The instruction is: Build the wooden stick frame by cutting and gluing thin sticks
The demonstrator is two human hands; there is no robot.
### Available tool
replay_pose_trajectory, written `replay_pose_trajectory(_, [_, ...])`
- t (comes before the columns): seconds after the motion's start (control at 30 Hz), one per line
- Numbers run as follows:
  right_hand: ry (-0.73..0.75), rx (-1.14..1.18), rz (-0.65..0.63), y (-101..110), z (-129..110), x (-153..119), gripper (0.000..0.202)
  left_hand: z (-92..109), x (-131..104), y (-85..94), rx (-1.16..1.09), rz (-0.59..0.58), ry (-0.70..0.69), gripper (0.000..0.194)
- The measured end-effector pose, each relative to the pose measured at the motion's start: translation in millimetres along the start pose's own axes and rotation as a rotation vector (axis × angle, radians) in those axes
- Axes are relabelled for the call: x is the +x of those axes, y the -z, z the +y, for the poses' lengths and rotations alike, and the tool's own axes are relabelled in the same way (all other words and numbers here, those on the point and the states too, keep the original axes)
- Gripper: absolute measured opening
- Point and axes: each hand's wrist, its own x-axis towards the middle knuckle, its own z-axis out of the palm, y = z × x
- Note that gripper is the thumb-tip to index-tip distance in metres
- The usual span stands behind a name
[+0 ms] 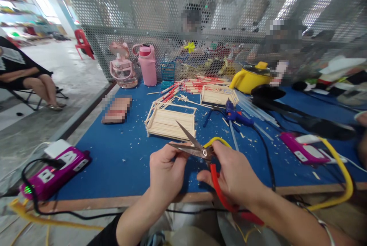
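My right hand point(239, 175) grips a pair of scissors point(204, 153) with one red and one yellow handle; the blades are spread and point left. Close to those blades, my left hand point(166, 171) is closed in a pinch. Whatever sits between its fingertips is too small and too covered to name. Just beyond the blades stands a small bed-like model of pale wooden sticks point(172, 121). Farther back is a second stick model point(219, 97), beside a blue glue gun point(237, 116) with a clear glue stick under it.
Red-and-white wrapped sticks point(197, 85) lie in a heap at the back, near a yellow pot point(252, 79). Pink bottles point(147, 66) stand by the mesh screen. Purple power strips point(54, 173) with cables flank the blue table point(114, 162). A seated person's legs show at left.
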Motion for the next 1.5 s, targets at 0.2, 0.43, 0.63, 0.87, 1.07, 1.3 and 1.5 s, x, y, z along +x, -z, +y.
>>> replay_pose_trajectory(0.2, [-0.056, 0.004, -0.120, 3.2, 5.7, -0.1, 0.045, -0.1, 6.1, 0.1, -0.017, 0.023, 0.043, 0.011])
replay_pose_trajectory(0.43, [-0.037, 0.012, -0.121, 6.9, 10.7, -3.2, 0.048, 1.3, 5.2, -0.9, -0.042, 0.003, 0.059, 0.010])
replay_pose_trajectory(0.63, [-0.021, -0.026, -0.041, 9.6, 1.7, -9.6, 0.052, 8.4, -5.0, -0.5, -0.094, -0.092, 0.033, 0.016])
replay_pose_trajectory(0.87, [-0.122, 0.001, -0.169, 5.5, 4.7, -13.4, 0.037, 3.6, -1.2, -4.2, -0.055, -0.052, 0.096, 0.012])
replay_pose_trajectory(1.07, [-0.144, 0.103, -0.227, 8.5, 6.5, -16.6, 0.037, 1.9, -2.0, -5.3, -0.089, -0.055, 0.153, 0.009])
replay_pose_trajectory(1.3, [-0.199, 0.358, -0.354, 15.2, 8.1, -21.9, 0.037, 2.5, -5.0, -6.0, -0.119, -0.059, 0.220, 0.005])
replay_pose_trajectory(1.5, [-0.087, 0.641, -0.294, 21.9, 8.3, -23.5, 0.048, 4.8, -6.2, -6.5, -0.286, -0.237, 0.339, 0.011])
